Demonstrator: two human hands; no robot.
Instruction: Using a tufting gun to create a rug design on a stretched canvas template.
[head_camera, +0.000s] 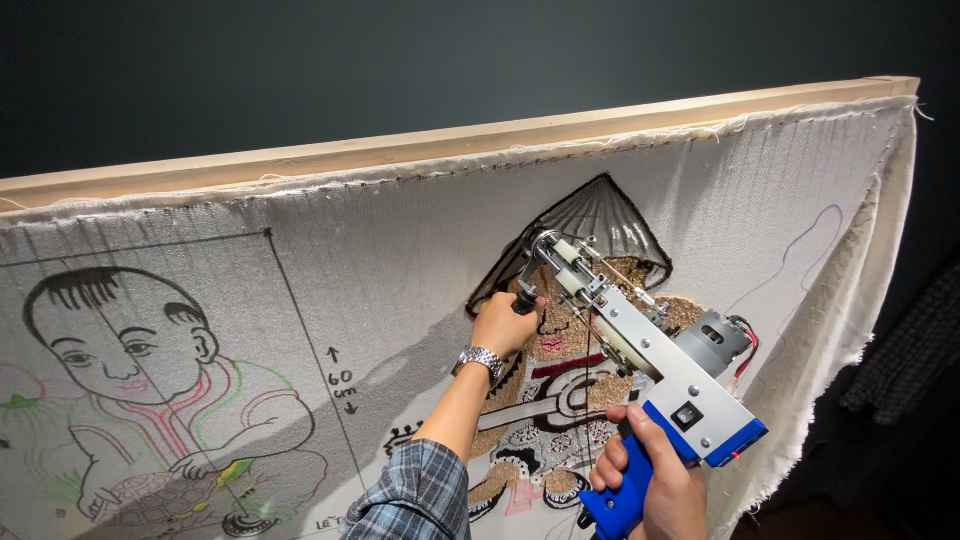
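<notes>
While the tufting gun (640, 345) presses the cloth (380, 260), the left hand (505, 322) grips its front handle; the right hand (660, 480) fingers clamp its blue grip.

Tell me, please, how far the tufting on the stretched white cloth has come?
Done: the right figure is partly filled with tan, black and red yarn below the dark cone-shaped hat. In hand: the left hand grips the front handle and the right hand the blue grip of the silver and blue tufting gun, pressed against that figure. Left: the child drawing on the white cloth is only outlined.
</notes>
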